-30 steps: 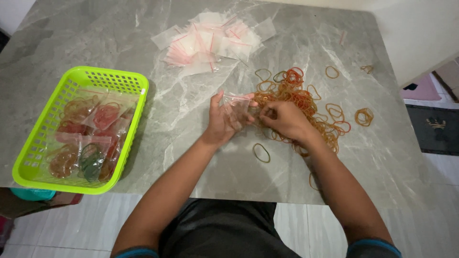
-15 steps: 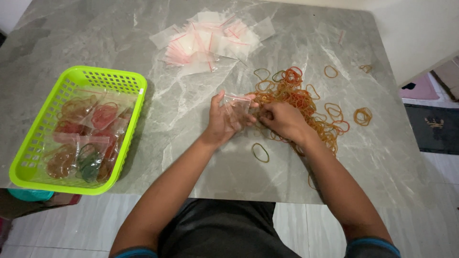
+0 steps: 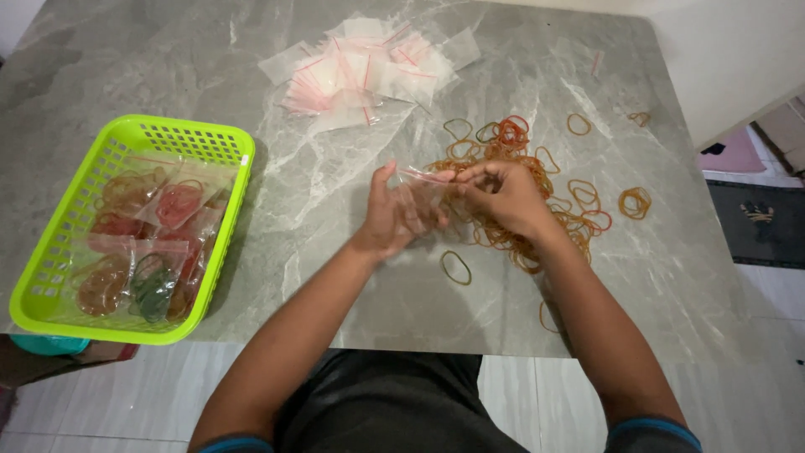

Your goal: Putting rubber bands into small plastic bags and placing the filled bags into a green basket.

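Observation:
My left hand (image 3: 392,216) and my right hand (image 3: 501,195) meet over the middle of the grey marble table (image 3: 335,277). Between them they hold a small clear plastic bag (image 3: 425,191) with a red strip at its mouth. The right hand's fingers pinch the bag's top edge; the left hand cups it from behind. A heap of orange and red rubber bands (image 3: 513,159) lies just behind and under the right hand. One dark green band (image 3: 456,267) lies alone near the table's front edge.
A lime green plastic basket (image 3: 201,277) at the left holds several filled bags of bands. A pile of empty clear bags (image 3: 369,71) lies at the back. Loose bands (image 3: 635,202) are scattered to the right. The table's right edge drops to a tiled floor.
Both hands have stayed at the same spot, working the bag's mouth with small finger movements. The view has shifted slightly.

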